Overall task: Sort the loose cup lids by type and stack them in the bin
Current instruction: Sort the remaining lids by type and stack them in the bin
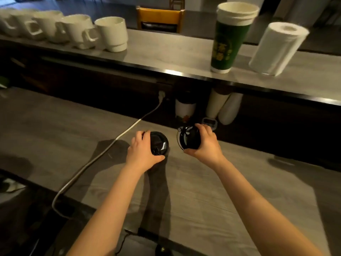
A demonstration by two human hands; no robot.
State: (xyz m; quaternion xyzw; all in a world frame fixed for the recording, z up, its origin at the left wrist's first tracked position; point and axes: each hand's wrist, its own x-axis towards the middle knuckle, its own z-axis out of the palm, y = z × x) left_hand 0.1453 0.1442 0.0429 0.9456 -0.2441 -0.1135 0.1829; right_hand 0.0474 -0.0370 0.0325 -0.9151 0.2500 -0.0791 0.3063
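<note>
Left hand (pixel 143 150): fingers and thumb curled round the rim of the flat black lid (pixel 159 143), near the far edge of the desk (pixel 55 130). Right hand (pixel 206 143): fingers curled round the tilted black lid (pixel 188 138), just beside the first, not touching it.

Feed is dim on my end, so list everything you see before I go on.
mugs: five, white, upper counter, left
paper cup stack: one, green and white, upper counter, right
paper towel roll: one, white, beside that stack
cup stacks: white, count unclear, under upper counter
cable: one, white, across lower counter
chair: one, yellow, beyond
flat lid: one, black, held level, lower counter, centre
tilted lid: one, black, just right of it
left hand: grips flat lid
right hand: grips tilted lid
</note>
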